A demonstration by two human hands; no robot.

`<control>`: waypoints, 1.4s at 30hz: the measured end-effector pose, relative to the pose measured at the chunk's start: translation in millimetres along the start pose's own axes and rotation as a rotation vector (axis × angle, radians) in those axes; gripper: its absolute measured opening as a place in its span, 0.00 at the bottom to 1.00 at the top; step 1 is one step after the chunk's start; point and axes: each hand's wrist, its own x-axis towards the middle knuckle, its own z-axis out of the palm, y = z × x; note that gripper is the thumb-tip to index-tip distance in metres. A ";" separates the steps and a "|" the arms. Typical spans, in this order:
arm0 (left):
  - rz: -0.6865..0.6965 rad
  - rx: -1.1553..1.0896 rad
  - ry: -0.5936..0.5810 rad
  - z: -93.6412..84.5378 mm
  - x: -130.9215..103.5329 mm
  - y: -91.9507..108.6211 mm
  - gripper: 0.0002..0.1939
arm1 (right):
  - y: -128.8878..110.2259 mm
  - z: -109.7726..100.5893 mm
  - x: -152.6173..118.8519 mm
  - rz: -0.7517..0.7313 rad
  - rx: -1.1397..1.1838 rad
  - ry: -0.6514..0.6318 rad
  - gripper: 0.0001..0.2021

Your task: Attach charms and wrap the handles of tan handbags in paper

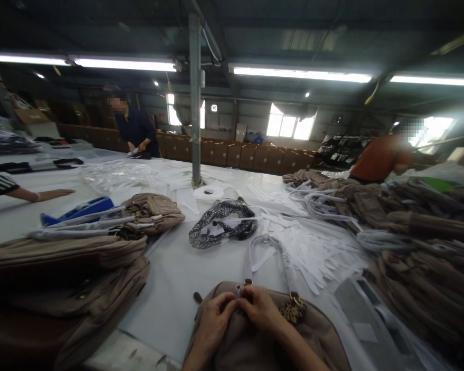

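Note:
A taupe fabric bag point(317, 330) lies on the table right in front of me. Its looped handle point(277, 241) is wrapped in white material and points away from me. Both hands meet at the bag's top edge, beside the handle's left buckle point(248, 282). My left hand point(217, 315) is closed in a pinch, and my right hand point(261, 309) pinches just against it. A small pale piece point(238, 290) shows between the fingertips, too small to name. A leopard-patterned tag point(293, 311) hangs near the handle's right end.
Taupe bags are stacked at left point(112, 288) and right point(421, 257). Mid-table lie a black-and-white cord bundle point(220, 224), loose white strips point(313, 252), a tape roll point(209, 192), and a blue tool point(79, 210). A grey box point(375, 324) sits right. A post point(195, 103) rises behind. Other people work around the table.

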 end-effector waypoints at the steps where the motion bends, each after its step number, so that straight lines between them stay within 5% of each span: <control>1: 0.002 -0.020 -0.028 -0.7 -0.1 0.9 0.10 | 0.2 -1.6 0.5 -0.029 -0.007 -0.018 0.06; 5: 0.021 -0.045 -0.105 -0.8 -1.1 2.2 0.11 | -0.7 -10.5 7.1 -0.150 -0.051 -0.096 0.07; 8: 0.027 0.033 -0.039 3.3 -2.5 -0.2 0.13 | -2.3 -20.4 13.6 -0.170 -0.090 -0.068 0.07; 15: 0.034 0.066 0.181 15.2 -7.3 -8.0 0.13 | -12.7 -22.8 -8.2 0.070 -0.042 0.412 0.14; 23: 0.099 0.105 0.231 21.1 -11.5 -10.6 0.12 | -21.0 21.1 -19.8 0.097 0.171 0.276 0.17; 30: 0.155 0.177 0.212 24.9 -14.0 -11.8 0.12 | -20.2 16.8 -7.8 0.121 0.261 0.238 0.06; 38: 0.041 0.151 0.239 18.1 -10.4 -14.0 0.12 | -6.0 19.7 -17.2 -0.015 0.245 0.314 0.05; 42: 0.040 0.008 0.094 10.0 -6.4 -9.1 0.15 | -5.3 15.8 -17.8 -0.058 0.273 0.251 0.06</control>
